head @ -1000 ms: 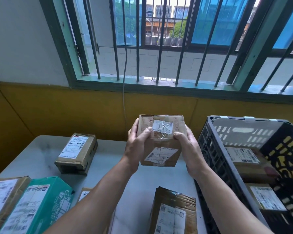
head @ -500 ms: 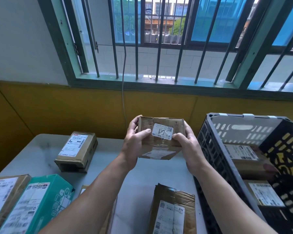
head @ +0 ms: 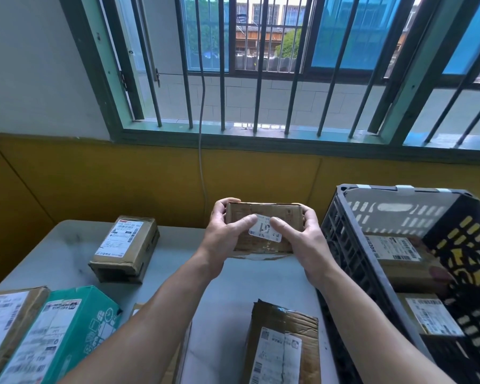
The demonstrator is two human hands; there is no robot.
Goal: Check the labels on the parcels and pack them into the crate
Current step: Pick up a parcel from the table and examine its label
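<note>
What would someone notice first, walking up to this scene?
The eye lands on the brown parcel held above the middle of the table. The left hand and right hand grip its ends, with both thumbs on its white label. Next come the dark crate at the right, with two labelled boxes inside, and the teal box at the near left.
</note>
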